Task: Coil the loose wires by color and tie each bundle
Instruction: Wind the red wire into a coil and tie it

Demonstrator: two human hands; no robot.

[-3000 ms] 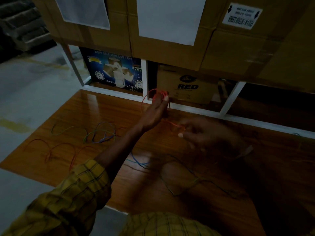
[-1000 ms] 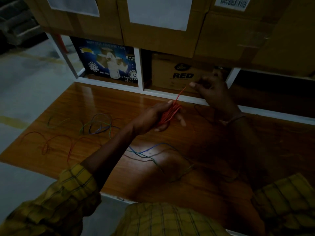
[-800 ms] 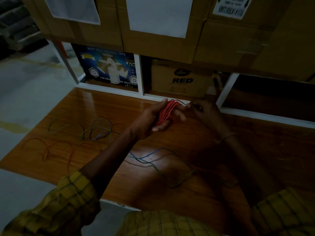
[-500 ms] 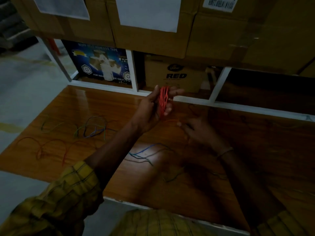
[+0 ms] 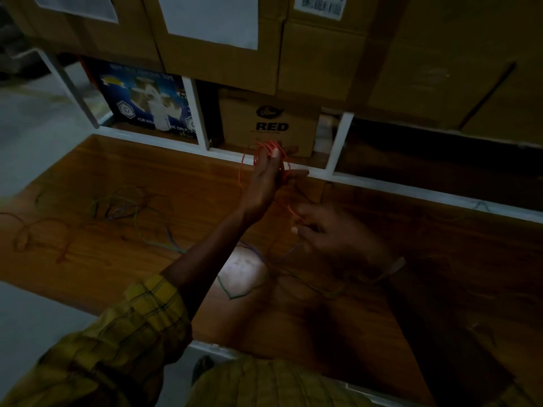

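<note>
My left hand (image 5: 264, 180) is raised above the wooden board (image 5: 123, 171) with a coil of red wire (image 5: 266, 148) looped round its fingers. The wire's free end runs down to my right hand (image 5: 326, 233), which pinches it lower and to the right. Loose green and purple wires (image 5: 123, 204) lie on the board at the left, and dull red wires (image 5: 44, 233) lie further left. A blue and green wire (image 5: 235, 292) trails across the board under my forearms. The light is dim.
A white shelf frame (image 5: 338, 142) borders the board's far side. Behind it stand a brown carton marked RED (image 5: 270, 124) and a blue printed box (image 5: 147, 101). Large cardboard cartons (image 5: 323, 54) are stacked above. Pale floor (image 5: 29, 142) lies at the left.
My left hand has lifted and the red coil has opened into wider loops round its fingers. My right hand has dropped lower, drawing the wire's free end down and right.
</note>
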